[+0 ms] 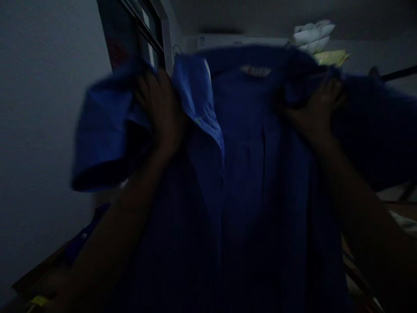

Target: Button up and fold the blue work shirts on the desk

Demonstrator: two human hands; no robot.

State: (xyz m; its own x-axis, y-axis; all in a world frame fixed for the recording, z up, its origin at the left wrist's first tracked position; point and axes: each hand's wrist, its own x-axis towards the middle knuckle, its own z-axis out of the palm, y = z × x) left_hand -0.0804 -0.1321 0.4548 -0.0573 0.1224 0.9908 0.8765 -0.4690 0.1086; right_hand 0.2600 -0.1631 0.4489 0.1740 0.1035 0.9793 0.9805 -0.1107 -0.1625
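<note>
A dark blue short-sleeved shirt (244, 165) hangs spread out in front of me, its front open and the inside of its back showing. A pale label sits inside the collar. My left hand (166, 108) grips the shirt near the left shoulder, beside the raised collar flap. At the opposite shoulder, my right hand (314, 108) is closed on the cloth, thumb on the near side. The sleeves fall outward past both hands. Dim light and some blur hide the fingertips and the lower hem.
A pale wall (42, 108) rises close on the left, with a dark-framed window (143, 30) beyond it. White and yellow bundles (314, 37) sit high at the back right. Purple cloth (81, 239) lies low on the left. A dark bar (400, 74) runs at the right.
</note>
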